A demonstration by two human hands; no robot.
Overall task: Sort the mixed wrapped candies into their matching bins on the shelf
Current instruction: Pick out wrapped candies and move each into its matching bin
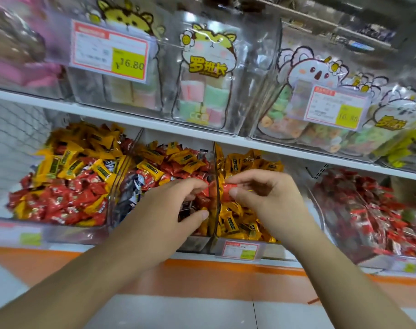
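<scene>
Where two clear plastic bins meet, right hand (261,195) pinches a glossy red wrapped candy (229,187) above the yellow-candy bin (240,244). Left hand (169,205), at 9 o'clock, curls into the mixed bin (195,243); its hold cannot be told.

glossy foil candies (66,203), clear plastic bins (215,176)

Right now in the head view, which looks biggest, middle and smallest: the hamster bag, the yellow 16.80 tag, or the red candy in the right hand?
1. Hamster bag
2. Yellow tag
3. Red candy, partly hidden by the right hand
</scene>
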